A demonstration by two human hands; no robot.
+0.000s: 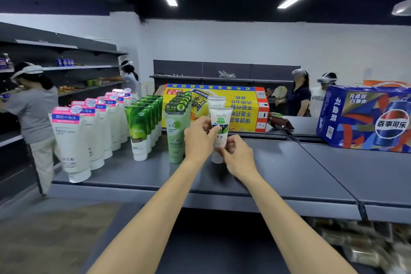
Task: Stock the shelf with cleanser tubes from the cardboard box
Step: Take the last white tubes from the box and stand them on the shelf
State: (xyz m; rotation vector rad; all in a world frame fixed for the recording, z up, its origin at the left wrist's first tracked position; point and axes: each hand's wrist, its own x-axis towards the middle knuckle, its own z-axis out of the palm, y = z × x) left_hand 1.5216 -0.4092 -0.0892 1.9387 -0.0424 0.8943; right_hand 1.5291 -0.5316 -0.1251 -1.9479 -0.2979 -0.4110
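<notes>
Cleanser tube, white with a green and black label, stands cap-down on the grey shelf, held between both hands just right of a row of pale green tubes. It looks like the placing step: the tube seems to be getting set upright at the front of a new row, with a second white tube standing right behind it. The left hand wraps its curled fingers around the tube's upper left side, thumb across the label. The right hand pinches the lower part near the cap, fingers narrowly closed on it. Next, both hands probably need to let go gently so the tube stays balanced, then reach for another from the cardboard box, the yellow one lying behind the rows.
</notes>
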